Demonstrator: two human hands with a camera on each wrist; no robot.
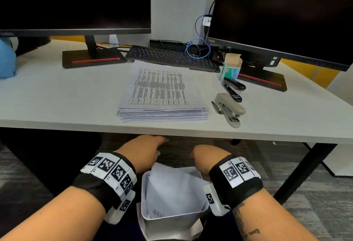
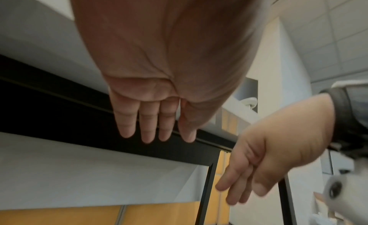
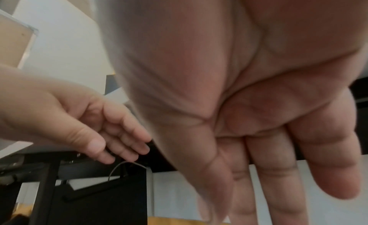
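Note:
My left hand [image 1: 143,150] and right hand [image 1: 207,159] hang side by side just below the front edge of the grey desk [image 1: 57,97], both wearing black wrist bands with marker tags. The left wrist view shows the left hand [image 2: 157,118] with straight fingers and nothing in it. In the right wrist view the right hand [image 3: 268,141] is spread flat and empty too. Under the hands a white bin [image 1: 172,219] holds loose printed sheets [image 1: 172,185]. On the desk lies a thick stack of printed paper [image 1: 162,91].
Right of the stack lie a grey stapler [image 1: 229,109], a black stapler [image 1: 234,89] and an opened staple box [image 1: 230,68]. Behind are a black keyboard [image 1: 172,57], blue cables and two dark monitors [image 1: 76,2]. A black desk leg [image 1: 303,170] slants down at the right.

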